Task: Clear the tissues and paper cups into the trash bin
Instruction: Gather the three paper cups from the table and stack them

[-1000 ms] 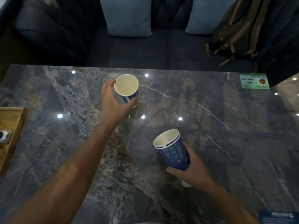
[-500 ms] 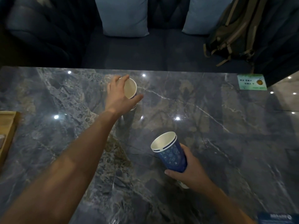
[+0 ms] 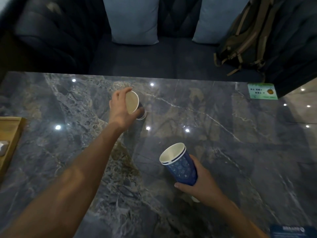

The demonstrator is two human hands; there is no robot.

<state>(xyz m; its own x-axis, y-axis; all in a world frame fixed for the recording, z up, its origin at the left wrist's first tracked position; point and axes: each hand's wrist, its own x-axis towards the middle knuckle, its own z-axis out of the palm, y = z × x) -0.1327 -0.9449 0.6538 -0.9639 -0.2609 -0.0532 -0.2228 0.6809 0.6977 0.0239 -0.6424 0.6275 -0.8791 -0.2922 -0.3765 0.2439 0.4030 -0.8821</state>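
The left hand (image 3: 121,110) is closed around a single paper cup (image 3: 133,104), fingers curled over the far side and the thumb pressing the near side. The cup is tipped well over — its pale open mouth faces the camera and to the right, and only a sliver of its blue wall and white base shows past the thumb. Whether its base touches the marble table (image 3: 223,152) cannot be told.

Nearer the person and to the right of that grip, the right hand (image 3: 200,184) is wrapped around the lower part of a stack of blue patterned cups (image 3: 180,166), thumb on the near side. Two nested rims show at the top, tilted toward the left hand; the stack is held above the tabletop, well apart from the single cup.

Left of the left forearm, a wooden tray (image 3: 10,140) sits at the table edge. Beyond the left-hand grip, past the far edge, a dark sofa (image 3: 137,64) carries two pale cushions (image 3: 133,19) — and a backpack (image 3: 248,36) to the right. A green card (image 3: 262,91) lies at the far right corner of the table.
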